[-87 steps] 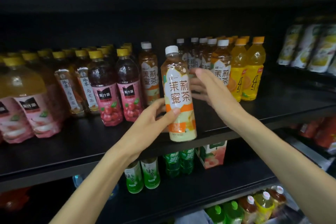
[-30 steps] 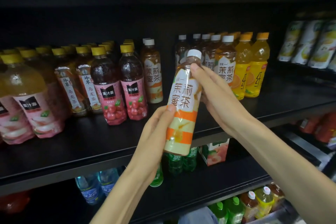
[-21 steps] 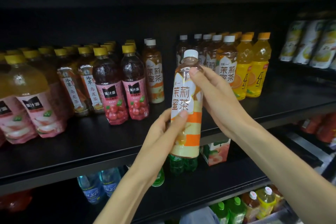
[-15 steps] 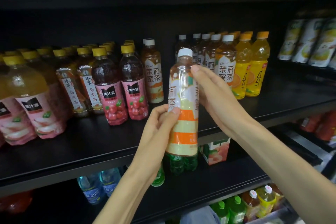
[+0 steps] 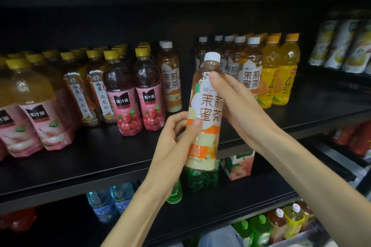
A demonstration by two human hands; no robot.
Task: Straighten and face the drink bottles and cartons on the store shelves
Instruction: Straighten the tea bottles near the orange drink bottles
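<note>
Left hand (image 5: 172,138): nearest; grip curled round the lower half of the tea bottle (image 5: 204,114), thumb across the front of the label.
Right hand (image 5: 236,104): grip wrapped round the bottle's shoulder from the right, fingertips on the upper label.
Tea bottle: held upright in the air in front of the shelf (image 5: 100,158), white cap up, base hanging below the shelf edge.
Change: half a second ago the label faced sideways; now the big characters face out. Turned, not yet set down.
Meaning: facing looks done for this one; setting it down remains.
Gap: open lane between the single tea bottle (image 5: 170,80) at left and the tea row (image 5: 251,68) at right, likely its slot.
Far: juice bottles (image 5: 148,94) left, orange drinks (image 5: 285,78) right, labels mostly forward.
</note>
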